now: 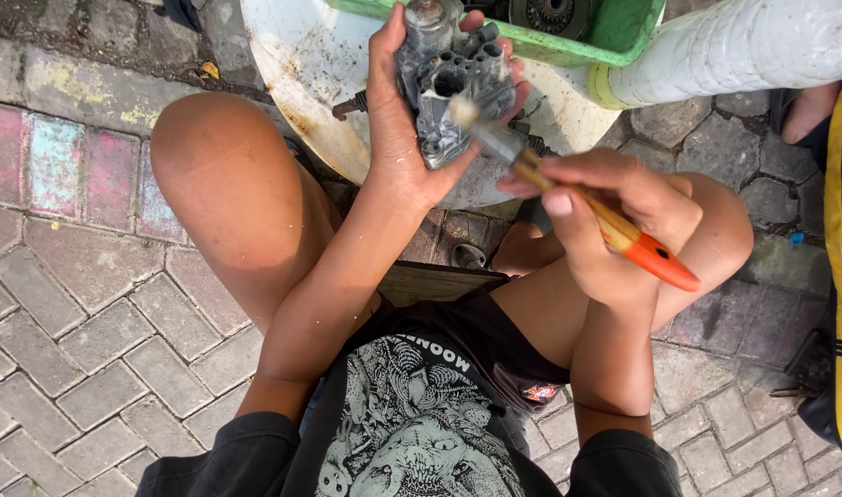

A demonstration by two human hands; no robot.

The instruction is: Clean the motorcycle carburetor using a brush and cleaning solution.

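The person sits low over a brick-paved floor [90, 322], knees spread, seen from above. The left hand [398, 120] is raised in front of the body and wraps around a grey metal carburettor body [453, 87], palm behind it and fingers curled over its far edge, so the part's ported face looks toward the camera. The right hand [614, 216] grips a paintbrush [568, 189] with a wooden handle and an orange end; thumb and fingers are pinched around the handle near its middle. The brush's bristle tip touches the carburettor's face just below its large round opening.

Behind and beneath the held part lies a round white basin [320, 64], stained with brownish grime along its rim. A green plastic tray [614, 37] rests across the basin's far side, with a dark round toothed metal part [550, 14] inside it. A large white plastic bottle [743, 46] lies on its side at the upper right. At the right edge, another person's leg in dark cloth with a yellow stripe [840, 267] shows.
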